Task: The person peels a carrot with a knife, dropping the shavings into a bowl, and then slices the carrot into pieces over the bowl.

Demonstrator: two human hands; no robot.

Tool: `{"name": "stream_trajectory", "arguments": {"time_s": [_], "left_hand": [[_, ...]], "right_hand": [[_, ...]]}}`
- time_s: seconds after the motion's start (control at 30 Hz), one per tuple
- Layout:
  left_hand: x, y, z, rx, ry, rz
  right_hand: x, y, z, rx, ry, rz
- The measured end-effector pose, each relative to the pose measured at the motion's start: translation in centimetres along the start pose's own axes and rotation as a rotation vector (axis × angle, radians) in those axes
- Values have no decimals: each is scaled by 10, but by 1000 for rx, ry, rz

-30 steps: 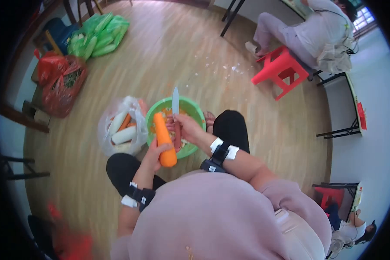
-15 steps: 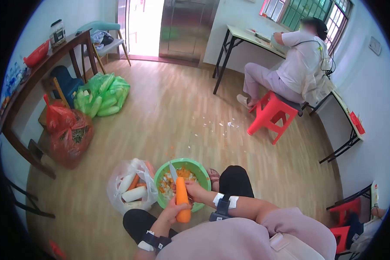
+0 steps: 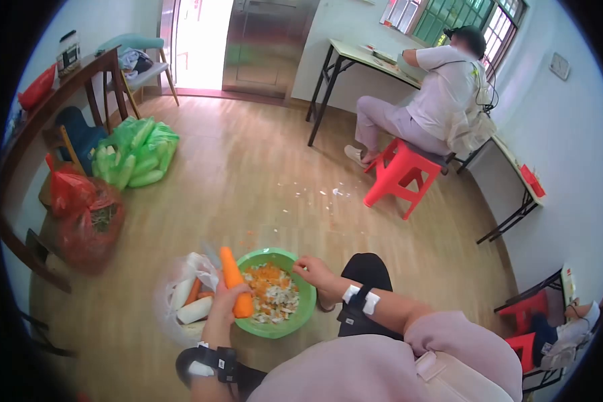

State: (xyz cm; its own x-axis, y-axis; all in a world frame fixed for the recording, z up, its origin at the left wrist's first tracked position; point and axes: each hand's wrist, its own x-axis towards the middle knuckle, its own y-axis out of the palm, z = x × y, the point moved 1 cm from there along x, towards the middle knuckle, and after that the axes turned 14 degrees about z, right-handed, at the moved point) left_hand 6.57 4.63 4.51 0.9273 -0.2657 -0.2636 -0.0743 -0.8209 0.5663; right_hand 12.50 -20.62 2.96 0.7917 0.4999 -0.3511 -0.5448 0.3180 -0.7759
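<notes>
A large peeled carrot [image 3: 230, 268] is in my left hand [image 3: 229, 299], which wraps its lower part with the thumb across it. A knife blade [image 3: 211, 255] shows just left of the carrot's upper end; its handle is hidden, apparently within the same hand. My right hand [image 3: 317, 273] is over the right rim of a green bowl [image 3: 306, 305], with fingers curled and tips together; anything between them is too small to make out. Chopped orange and white pieces [image 3: 273, 295] lie in the bowl.
Left of the bowl stands a clear bag of carrots and white radishes [image 3: 193, 309]. Red [image 3: 90, 224] and green bags [image 3: 137, 155] rest near a wooden table [image 3: 63, 84]. Scraps [image 3: 335, 192] dot the floor. A person [image 3: 442, 94] sits on a red stool [image 3: 402, 177] at a desk.
My left hand has moved left with the carrot, and the knife blade now shows on its left. My right hand has left the carrot for the bowl's right rim. The view has shifted slightly.
</notes>
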Motion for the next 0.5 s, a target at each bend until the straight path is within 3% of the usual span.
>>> {"name": "stream_trajectory", "arguments": {"time_s": [0.07,0.27,0.37,0.43,0.47,0.5], "left_hand": [[3,-8,4,12,-49,-98],[2,-6,-4,65,4,-82],[2,-11,2,148,-10,-151],[-1,-12,5,113,27,-191],[-2,-13,8,90,78,-217],[-22,-21,30,72,-2,-274]], "right_hand": [[-10,5,-11,679,-75,-102],[-40,-14,-23,634,-13,-159],[-32,0,-37,832,120,-85],[-15,28,-60,696,49,85],[-15,13,-31,660,181,234],[-27,44,-35,701,224,315]]}}
